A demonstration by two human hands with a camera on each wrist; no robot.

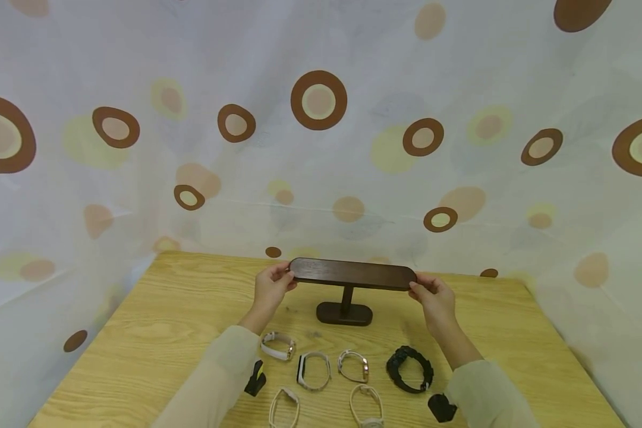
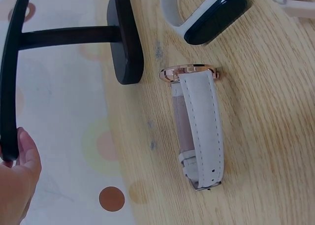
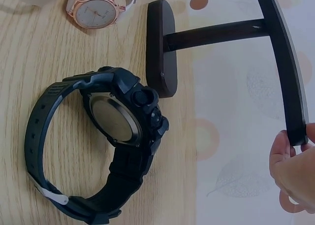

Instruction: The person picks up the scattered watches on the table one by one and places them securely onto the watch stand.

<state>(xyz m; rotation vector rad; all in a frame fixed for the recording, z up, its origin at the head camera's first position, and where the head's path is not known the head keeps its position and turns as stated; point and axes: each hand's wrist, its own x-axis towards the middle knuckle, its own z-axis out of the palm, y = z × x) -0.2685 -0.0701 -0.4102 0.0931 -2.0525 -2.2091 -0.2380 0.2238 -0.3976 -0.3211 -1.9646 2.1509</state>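
A dark brown wooden display stand [image 1: 353,273] stands on the table, with a long rounded top bar, a short post and an oval base. My left hand [image 1: 270,286] pinches the bar's left end between thumb and fingers. At the right end, my right hand [image 1: 434,297] grips the bar the same way. Below the stand lie several watches: a white-strapped watch [image 2: 203,121] near my left forearm, a fitness band [image 1: 314,371], a rose-gold watch [image 3: 96,11] and a bulky black watch [image 3: 93,141] near my right forearm.
Two more pale-strapped watches, one at the left [image 1: 285,409] and one at the right [image 1: 367,407], lie toward the front of the wooden table [image 1: 155,321]. Small black objects sit beside the left sleeve [image 1: 255,379] and the right sleeve [image 1: 441,408]. A patterned sheet [image 1: 321,166] hangs behind.
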